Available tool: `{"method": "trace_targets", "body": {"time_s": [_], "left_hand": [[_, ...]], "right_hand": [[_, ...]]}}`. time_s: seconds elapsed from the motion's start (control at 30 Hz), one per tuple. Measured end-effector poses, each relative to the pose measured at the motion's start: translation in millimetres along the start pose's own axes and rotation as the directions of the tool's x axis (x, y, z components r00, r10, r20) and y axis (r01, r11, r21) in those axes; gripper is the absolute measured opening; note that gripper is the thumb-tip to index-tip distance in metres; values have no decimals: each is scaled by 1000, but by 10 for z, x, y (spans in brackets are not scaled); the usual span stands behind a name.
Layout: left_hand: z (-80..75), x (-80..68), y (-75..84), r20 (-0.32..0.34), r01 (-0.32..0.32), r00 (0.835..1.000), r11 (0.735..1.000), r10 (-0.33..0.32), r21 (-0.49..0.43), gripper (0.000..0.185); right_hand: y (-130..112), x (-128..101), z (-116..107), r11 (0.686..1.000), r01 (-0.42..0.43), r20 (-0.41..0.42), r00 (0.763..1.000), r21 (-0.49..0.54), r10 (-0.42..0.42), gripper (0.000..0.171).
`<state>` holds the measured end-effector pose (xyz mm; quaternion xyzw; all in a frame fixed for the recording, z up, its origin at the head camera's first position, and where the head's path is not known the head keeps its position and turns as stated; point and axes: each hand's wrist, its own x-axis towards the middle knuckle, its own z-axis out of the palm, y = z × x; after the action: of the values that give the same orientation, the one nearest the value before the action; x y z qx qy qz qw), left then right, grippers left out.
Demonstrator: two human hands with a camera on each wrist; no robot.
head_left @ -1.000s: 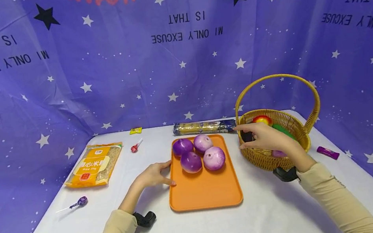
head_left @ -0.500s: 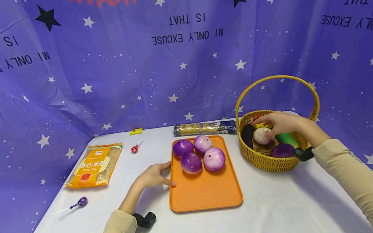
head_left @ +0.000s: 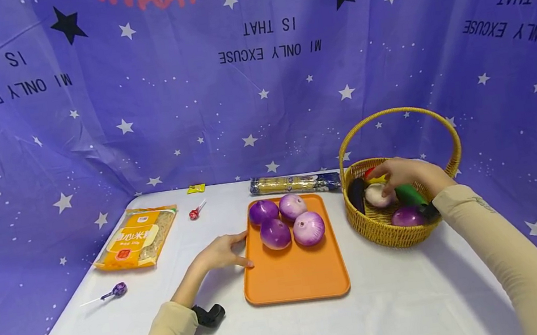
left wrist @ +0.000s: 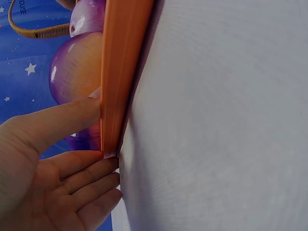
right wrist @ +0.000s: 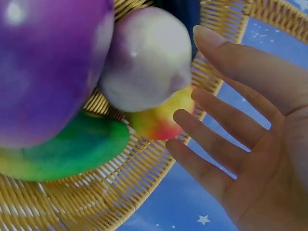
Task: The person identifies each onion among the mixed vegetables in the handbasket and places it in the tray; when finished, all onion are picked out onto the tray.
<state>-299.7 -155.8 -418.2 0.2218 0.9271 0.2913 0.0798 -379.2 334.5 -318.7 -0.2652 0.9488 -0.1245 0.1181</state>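
Observation:
My left hand (head_left: 222, 252) touches the left edge of an orange tray (head_left: 295, 278), with the thumb at its rim and the other fingers against its side (left wrist: 113, 96). Several purple onions (head_left: 275, 233) sit grouped at the far end of the tray. Over the wicker basket (head_left: 386, 237) on the right is my right hand (head_left: 403, 173), its fingers extended and holding nothing. Closest to those fingers lies a whitish garlic bulb (right wrist: 149, 57); the right wrist view shows a gap between thumb and bulb.
In the basket are a purple onion (head_left: 406, 217), a dark eggplant (head_left: 356, 195), a green vegetable (head_left: 409, 195) and a red-yellow fruit (right wrist: 166, 120). A noodle packet (head_left: 296, 183) lies behind the tray. Leftward are an orange food bag (head_left: 136, 237) and two lollipops (head_left: 119, 289).
My right hand has moved from the basket's left rim to the right, over its inside, and has lifted slightly in the last half second. The left hand stays at the tray.

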Motion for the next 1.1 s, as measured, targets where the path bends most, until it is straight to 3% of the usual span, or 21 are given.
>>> {"method": "trace_targets", "body": {"time_s": [0.37,1.1], "left_hand": [[-3,-2,7,9,10,1000,1000,-10,-7,88],[3,-2,2,-2,0,1000,1000,0,0,87]], "right_hand": [[78,74,39,998,-12,120,993,55,6,60],[7,106,53,996,-77,143,986,-48,83,61]]}}
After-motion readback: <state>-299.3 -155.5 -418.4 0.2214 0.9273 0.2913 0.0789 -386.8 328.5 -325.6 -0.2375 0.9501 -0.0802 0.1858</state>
